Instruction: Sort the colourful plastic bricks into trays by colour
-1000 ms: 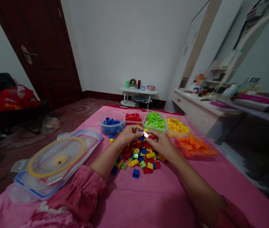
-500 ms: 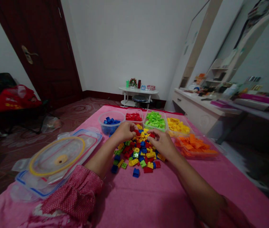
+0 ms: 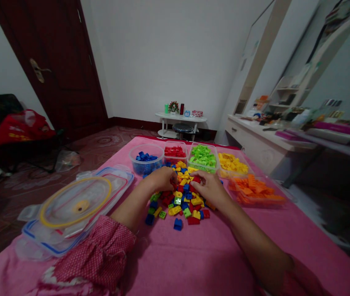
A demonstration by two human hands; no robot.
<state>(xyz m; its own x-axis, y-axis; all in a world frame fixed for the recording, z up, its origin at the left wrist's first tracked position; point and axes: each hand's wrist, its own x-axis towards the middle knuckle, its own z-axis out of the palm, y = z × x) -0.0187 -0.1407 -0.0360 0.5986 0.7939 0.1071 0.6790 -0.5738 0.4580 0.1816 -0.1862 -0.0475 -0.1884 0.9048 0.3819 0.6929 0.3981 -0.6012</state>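
A mixed pile of toy bricks [image 3: 188, 201] in red, yellow, blue and green lies in the middle. At its left side, my left hand [image 3: 163, 179] reaches down with curled fingers; red shows at the fingertips, partly hidden by them. Opposite it, my right hand [image 3: 208, 187] pinches a red toy brick [image 3: 196, 179] between thumb and fingers. Behind the pile stand clear containers of sorted bricks: blue bricks [image 3: 145, 157] in a round tub, red bricks [image 3: 175, 152], light green bricks [image 3: 203, 156], yellow bricks [image 3: 232, 163] and, to the right, orange bricks [image 3: 256, 189].
Stacked clear lids [image 3: 79, 205] with blue, red and yellow rims lie on the left of the pink cloth [image 3: 187, 259]. A white side table [image 3: 179, 118] stands by the far wall. To the right is a cluttered dresser [image 3: 255, 131]; a dark red door [image 3: 54, 70] is at left.
My left hand has lowered toward the pile, its fingers now pointing down among the bricks. My right hand has shifted slightly, still with a red brick. The view has moved a little.
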